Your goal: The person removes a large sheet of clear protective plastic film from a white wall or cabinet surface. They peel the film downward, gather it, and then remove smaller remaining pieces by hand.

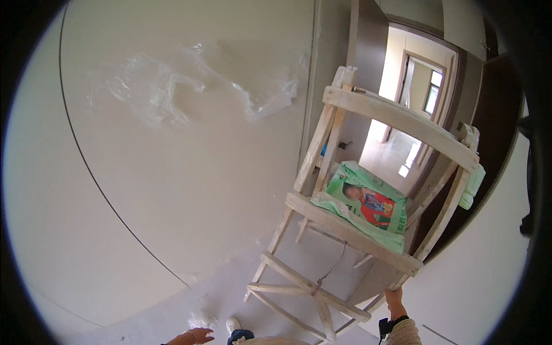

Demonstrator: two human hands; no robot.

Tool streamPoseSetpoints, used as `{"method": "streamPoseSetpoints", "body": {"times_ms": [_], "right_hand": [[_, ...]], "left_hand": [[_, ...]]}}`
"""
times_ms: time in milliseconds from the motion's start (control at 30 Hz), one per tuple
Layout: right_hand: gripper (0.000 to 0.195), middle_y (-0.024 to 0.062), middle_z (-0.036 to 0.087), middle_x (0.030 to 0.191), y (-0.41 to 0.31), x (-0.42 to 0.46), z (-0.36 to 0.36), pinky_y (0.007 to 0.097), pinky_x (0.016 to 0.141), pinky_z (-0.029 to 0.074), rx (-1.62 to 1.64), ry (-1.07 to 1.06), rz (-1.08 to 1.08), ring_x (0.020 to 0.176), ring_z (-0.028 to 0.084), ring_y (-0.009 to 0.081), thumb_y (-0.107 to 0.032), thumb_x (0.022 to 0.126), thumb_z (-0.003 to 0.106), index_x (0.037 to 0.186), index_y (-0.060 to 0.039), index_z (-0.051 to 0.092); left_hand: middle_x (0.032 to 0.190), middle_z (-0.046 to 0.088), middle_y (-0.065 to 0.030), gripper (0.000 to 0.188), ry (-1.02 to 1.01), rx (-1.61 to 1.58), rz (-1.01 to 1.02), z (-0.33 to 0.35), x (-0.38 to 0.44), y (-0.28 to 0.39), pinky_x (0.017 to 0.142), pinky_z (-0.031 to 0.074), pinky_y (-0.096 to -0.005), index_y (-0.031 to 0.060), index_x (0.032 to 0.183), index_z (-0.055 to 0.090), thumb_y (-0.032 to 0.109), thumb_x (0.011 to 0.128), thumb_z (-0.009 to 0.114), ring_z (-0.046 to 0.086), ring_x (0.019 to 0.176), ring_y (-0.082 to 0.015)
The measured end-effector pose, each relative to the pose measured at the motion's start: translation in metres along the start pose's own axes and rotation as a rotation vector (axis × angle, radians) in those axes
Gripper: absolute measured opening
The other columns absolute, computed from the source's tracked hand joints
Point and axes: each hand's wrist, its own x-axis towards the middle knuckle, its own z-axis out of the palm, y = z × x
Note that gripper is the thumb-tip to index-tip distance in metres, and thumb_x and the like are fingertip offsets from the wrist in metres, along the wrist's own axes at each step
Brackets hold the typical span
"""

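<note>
A wooden trestle ladder (353, 228), worn and spattered white, stands on the right. My right hand (394, 297) grips its right leg, just below the middle board. Low in the picture, my left hand (200, 335) is held out with its fingers apart and nothing in it. A green printed bag (371, 198) lies on the ladder's middle board, its front edge folded over. A knotted cord (332, 269) hangs from that board to the lower crossbar. Behind the ladder's upper right leg, a pale green plastic container (472, 187) shows in part.
Clear plastic film (146, 90) clings to the pale wall (194, 172) on the left. Crumpled film (202, 319) lies on the floor near my shoe (233, 324). Behind the ladder, a brown door (371, 51) stands ajar at a doorway into another room.
</note>
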Motion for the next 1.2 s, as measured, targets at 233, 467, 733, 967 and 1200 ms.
{"method": "streamPoseSetpoints", "body": {"times_ms": [233,467,733,967,1200], "right_hand": [[0.05,0.0082,0.062,0.105,0.026,0.006,-0.002,0.0361,0.076,0.053,-0.028,-0.047,0.095,0.092,0.061,0.0223,0.005,0.072,0.068,0.119,-0.0005,0.053],[0.059,0.0075,0.063,0.116,0.004,0.001,-0.013,0.0453,0.069,0.054,-0.243,-0.126,0.334,0.103,0.061,0.0236,-0.014,0.077,0.075,0.13,-0.0102,0.048],[0.034,0.0109,0.069,0.101,-0.147,-0.115,0.134,0.0335,0.083,0.053,-0.44,-0.91,0.674,0.09,0.065,0.0209,-0.019,0.09,0.065,0.12,-0.0021,0.063],[0.038,0.0114,0.07,0.106,-0.236,-0.05,0.445,0.0306,0.083,0.052,-0.223,-1.116,-0.119,0.096,0.065,0.0161,-0.025,0.095,0.065,0.12,0.0036,0.06],[0.035,0.012,0.07,0.104,-0.381,-0.082,0.587,0.0309,0.083,0.053,-0.126,-1.034,-0.534,0.096,0.068,0.0176,-0.025,0.097,0.062,0.12,0.0014,0.061]], "left_hand": [[0.137,0.055,-0.0192,0.059,0.032,0.057,0.052,-0.116,0.02,0.05,0.108,0.04,-0.0447,0.0101,0.139,0.05,0.051,0.096,0.05,0.051,0.127,-0.0374],[0.137,0.054,-0.018,0.055,0.189,0.0,0.105,-0.198,0.007,0.048,0.108,0.039,-0.0433,0.0099,0.139,0.05,0.047,0.098,0.05,0.05,0.127,-0.0362],[0.142,0.05,-0.015,0.052,0.764,0.041,0.048,-0.347,-0.049,-0.04,0.107,0.041,-0.0416,0.0107,0.141,0.046,0.035,0.096,0.057,0.048,0.129,-0.0332],[0.147,0.042,-0.0158,0.06,1.322,0.354,0.156,-0.519,-0.131,-0.077,0.1,0.047,-0.044,0.0087,0.138,0.048,0.021,0.085,0.073,0.051,0.124,-0.0364],[0.145,0.044,-0.0178,0.061,1.514,0.437,0.349,-0.604,-0.164,-0.055,0.098,0.047,-0.0444,0.0091,0.135,0.051,0.015,0.08,0.076,0.05,0.125,-0.0374]]}}
